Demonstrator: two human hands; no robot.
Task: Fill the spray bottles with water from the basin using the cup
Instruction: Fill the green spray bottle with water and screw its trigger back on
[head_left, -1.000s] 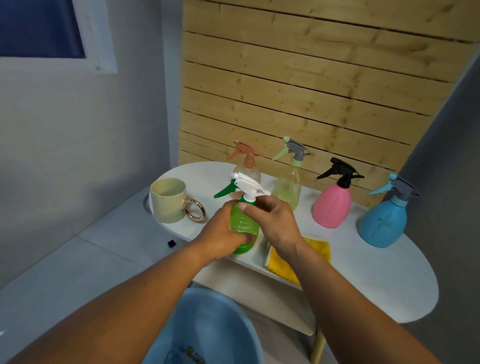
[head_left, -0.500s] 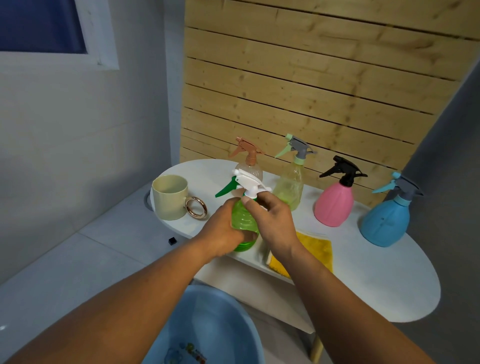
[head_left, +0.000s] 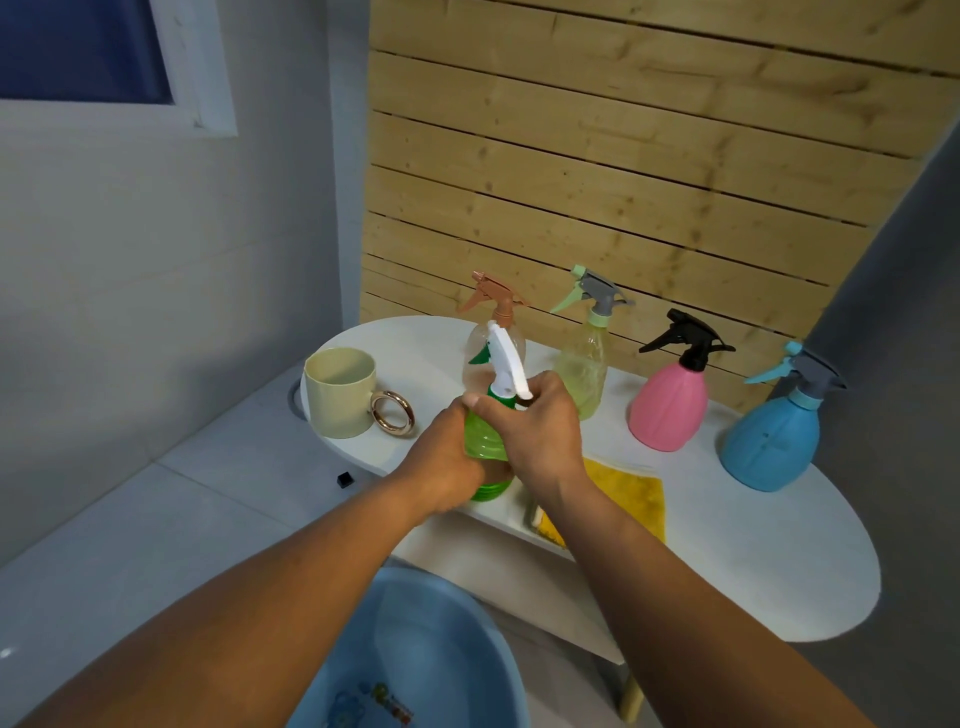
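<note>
A green spray bottle (head_left: 483, 441) with a white trigger head (head_left: 506, 364) stands at the near edge of the white oval table (head_left: 753, 561). My left hand (head_left: 447, 457) grips its body from the left. My right hand (head_left: 540, 421) grips the collar under the trigger head. Behind stand a clear bottle with a brown head (head_left: 493, 332), a pale green one (head_left: 587, 358), a pink one (head_left: 670, 405) and a blue one (head_left: 774, 441). The beige cup (head_left: 340, 400) with a gold ring handle sits at the table's left end. The blue basin (head_left: 415, 654) lies on the floor below my arms.
A yellow cloth (head_left: 628, 493) lies on the table right of my right wrist. A wooden slat wall backs the table. A grey wall with a window stands to the left, and a small black object (head_left: 344, 479) lies on the tiled floor.
The white trigger head has turned: its nozzle pointed left before and now points away from me. My right hand has shifted round the collar. The left hand keeps its hold.
</note>
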